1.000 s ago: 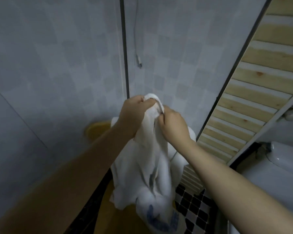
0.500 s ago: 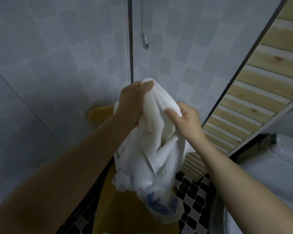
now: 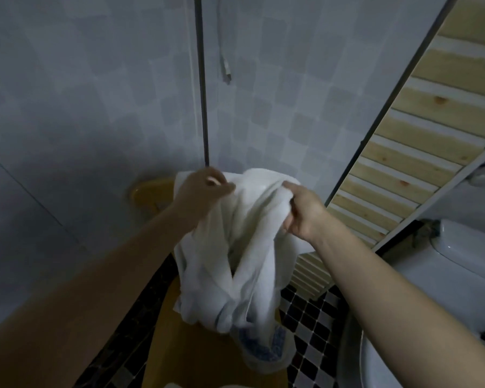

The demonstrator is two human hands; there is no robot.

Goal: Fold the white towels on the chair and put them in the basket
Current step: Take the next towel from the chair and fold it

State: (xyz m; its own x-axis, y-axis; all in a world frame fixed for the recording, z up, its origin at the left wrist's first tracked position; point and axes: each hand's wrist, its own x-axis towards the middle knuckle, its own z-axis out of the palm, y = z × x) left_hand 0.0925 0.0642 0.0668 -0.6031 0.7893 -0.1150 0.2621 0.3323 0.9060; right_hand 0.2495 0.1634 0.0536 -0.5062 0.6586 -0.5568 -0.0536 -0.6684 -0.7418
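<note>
- White towel (image 3: 244, 247) hangs in the air, held up by both hands above the yellow wood chair (image 3: 207, 357). It's still a bunched lump w/ lots of folds, not flat yet.
- Left hand (image 3: 200, 191) pinches the top edge of the towel, fingers curled tight on the cloth. I think it's hunting for a corner.
- Right hand (image 3: 301, 212) grabs a fistful of towel a bit lower, just beside the left one. That grip is clamped on cloth too.
- Hands are held high so the towel can drop down and hang free. Prob. so the edges show and it can be opened out.
- Bottom of the towel has a blue patch (image 3: 266, 348), which dangles close over the chair seat. Can't tell if it touches.
- Basket: not in view.
- Around: grey tile wall (image 3: 81, 107), a dark pole (image 3: 200, 79) in the corner, a wood slat panel (image 3: 420, 135) on the right, black & white check floor (image 3: 314, 345), and a white toilet tank (image 3: 465, 261) far right.
- Folding has only just begun, I'd say. Next the hands need to pull apart to stretch the top edge straight.
</note>
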